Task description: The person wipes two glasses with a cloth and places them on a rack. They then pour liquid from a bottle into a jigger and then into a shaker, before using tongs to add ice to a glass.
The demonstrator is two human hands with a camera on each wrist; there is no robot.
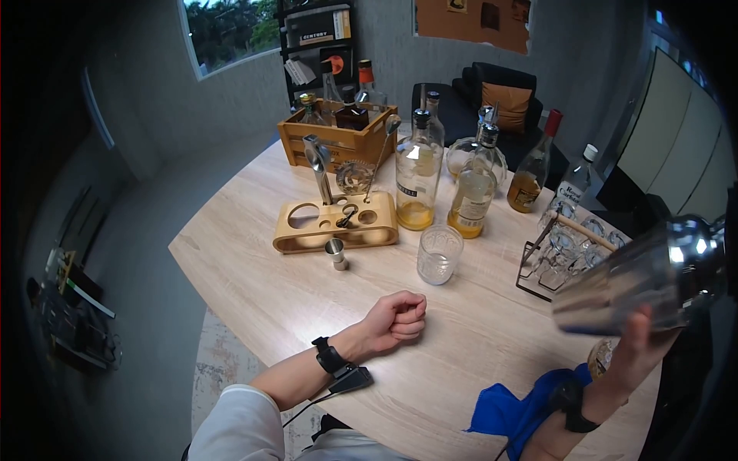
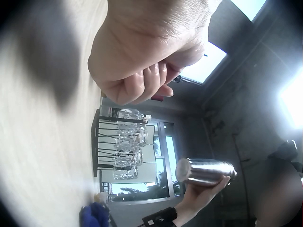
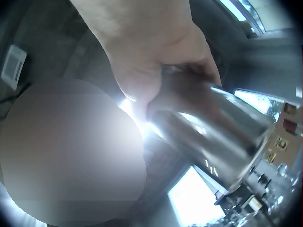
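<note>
My right hand (image 1: 639, 355) grips a metal cocktail shaker (image 1: 626, 288), raised above the right side of the table and tilted sideways. In the right wrist view, the thumb and fingers wrap round the shiny shaker (image 3: 213, 130). The left wrist view shows the shaker's round base (image 2: 183, 170) facing the camera. My left hand (image 1: 394, 320) is curled into a fist low over the wooden table, holding nothing. Just beyond it stands a patterned clear glass (image 1: 440, 257). A small metal jigger (image 1: 336, 255) stands beside a wooden bar-tool stand (image 1: 288, 243).
Several bottles, among them a tall clear one (image 1: 417, 173), stand at the back. Behind the tool stand is a wooden crate (image 1: 330, 142) of bottles. A wire rack (image 1: 530, 269) of glasses sits at the right, and a blue cloth (image 1: 503, 407) lies by my right forearm.
</note>
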